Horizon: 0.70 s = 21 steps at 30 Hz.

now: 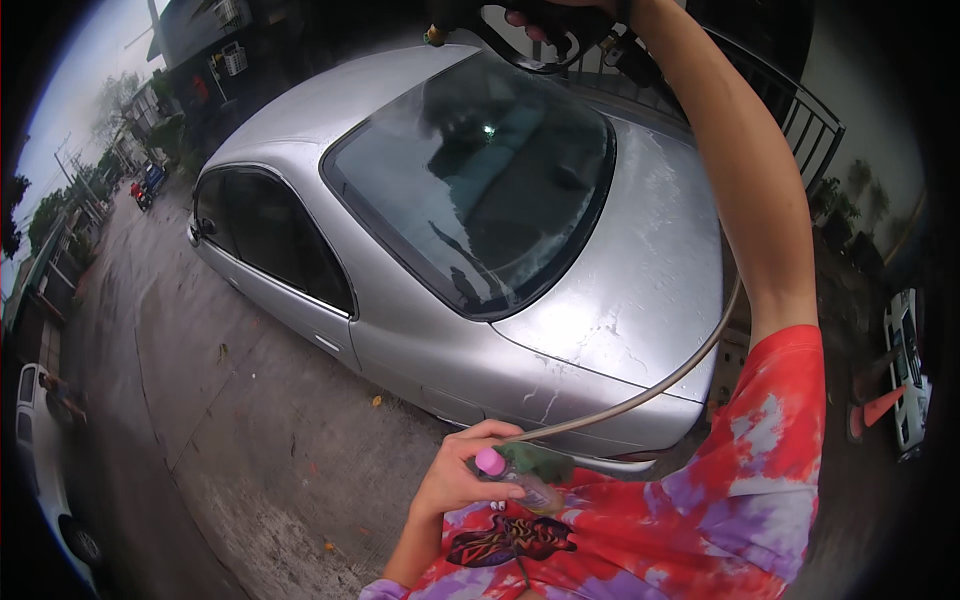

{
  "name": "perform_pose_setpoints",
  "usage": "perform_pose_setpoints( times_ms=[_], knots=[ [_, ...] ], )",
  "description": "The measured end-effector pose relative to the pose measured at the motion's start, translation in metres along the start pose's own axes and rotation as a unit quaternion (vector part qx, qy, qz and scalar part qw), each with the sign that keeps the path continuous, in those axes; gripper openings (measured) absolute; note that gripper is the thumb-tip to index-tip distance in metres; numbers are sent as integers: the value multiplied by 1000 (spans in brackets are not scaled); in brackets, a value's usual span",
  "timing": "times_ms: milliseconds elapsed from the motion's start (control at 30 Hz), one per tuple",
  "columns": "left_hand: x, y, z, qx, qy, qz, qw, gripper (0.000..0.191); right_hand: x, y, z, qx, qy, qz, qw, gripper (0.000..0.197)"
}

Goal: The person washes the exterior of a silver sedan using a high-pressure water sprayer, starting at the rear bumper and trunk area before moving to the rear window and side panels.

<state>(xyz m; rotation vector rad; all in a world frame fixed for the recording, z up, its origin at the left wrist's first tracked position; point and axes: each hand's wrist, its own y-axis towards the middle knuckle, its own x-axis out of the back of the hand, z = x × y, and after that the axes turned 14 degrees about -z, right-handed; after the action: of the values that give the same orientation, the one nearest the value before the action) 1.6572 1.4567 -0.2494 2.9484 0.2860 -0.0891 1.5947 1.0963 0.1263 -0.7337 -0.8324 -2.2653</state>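
Note:
My right hand (531, 27) is raised at the top edge, its fingers wrapped around the handle of a black spray gun (581, 34) with a brass nozzle tip (434, 35). The gun is held above the roof and rear window of a silver sedan (420, 352). Low in front of my shirt, my left hand (457, 469) grips a clear plastic bottle (534, 489) with a pink cap (491, 461). A green cloth or sponge (536, 459) lies against the bottle. A flexible hose (637, 401) curves from behind my right arm to the left hand's fingers. Water streaks mark the wet trunk lid (645, 247).
Wet concrete pavement (285, 465) with scattered leaves runs along the car's side. A white vehicle (45, 457) stands at far left; a motorcycle with a blue sidecar (152, 180) is up the street. Right are a metal railing (814, 127), potted plants (836, 210) and an orange cone (881, 406).

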Motion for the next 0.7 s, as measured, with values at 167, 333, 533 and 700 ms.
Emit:
perform_pose_setpoints(
  times_ms=[167, 333, 533, 700],
  knots=[
    [12, -16, -4, -1, 16, -31, 999, 47, -27, -1, 50, 68, -231, -107, 964, 48],
    [32, -32, -1, -36, 3, -13, 999, 49, -54, -13, 86, 68, -141, -19, 987, 45],
    [42, -50, -7, -43, 19, -16, 999, 53, -106, -19, 116, 71, -332, -29, 940, 58],
    [64, -73, -12, -85, -11, 0, 996, 48, -162, -35, 130, 159, -302, 66, 938, 56]
  ],
)
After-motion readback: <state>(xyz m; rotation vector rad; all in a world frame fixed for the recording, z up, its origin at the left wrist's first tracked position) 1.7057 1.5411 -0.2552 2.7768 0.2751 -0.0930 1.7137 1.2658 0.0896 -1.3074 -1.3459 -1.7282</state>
